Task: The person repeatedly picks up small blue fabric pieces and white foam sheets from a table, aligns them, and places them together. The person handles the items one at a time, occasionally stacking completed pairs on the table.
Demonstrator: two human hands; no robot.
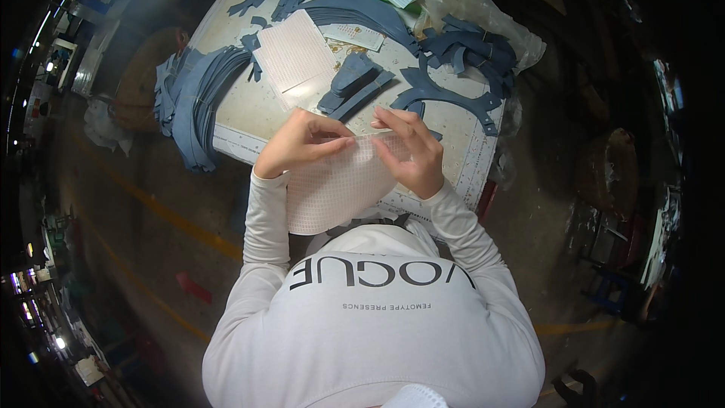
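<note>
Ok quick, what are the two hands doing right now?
Left hand: closed, pinching the top edge of the white gridded sheet.
Right hand: closed, pinching the same sheet's top edge.

Bare table (249, 109) lies open ahead of the hands, hemmed by blue strips (198, 98), paper stack (296, 51) and blue pieces (453, 68).

Both hands — left hand (296, 143), right hand (411, 153) — pinching a gridded sheet (332, 185) above the worktable (234, 117).
</note>
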